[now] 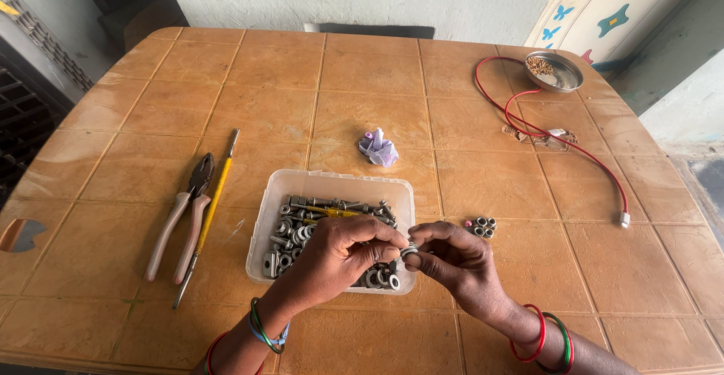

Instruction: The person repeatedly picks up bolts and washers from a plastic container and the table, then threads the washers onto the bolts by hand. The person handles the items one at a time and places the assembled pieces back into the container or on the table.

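A: Both hands meet in front of the tub. The right hand [456, 258] pinches a small metal washer [409, 251] between thumb and fingertips, closed tight on it.

B: And the left hand [339, 253]?

A: Curled narrow, its fingertips touching that same washer from the other side. I can't tell whether a bolt or nut is hidden inside that grip.

B: So which step is this?

A: I'd judge they are fitting or sorting one piece, held just above the front rim of the clear plastic tub [275, 207], which is full of bolts, nuts and washers.

B: What does the next move call for?

A: Fine finger control, I'd say: the piece is small and could slip. A little cluster of nuts [481, 227] lies on the table [362, 73] just right of the tub.

B: Further out?

A: Pliers [183, 216] and a yellow screwdriver [208, 213] to the left, untouched; a red cable [562, 137] and a metal bowl [555, 72] far right.
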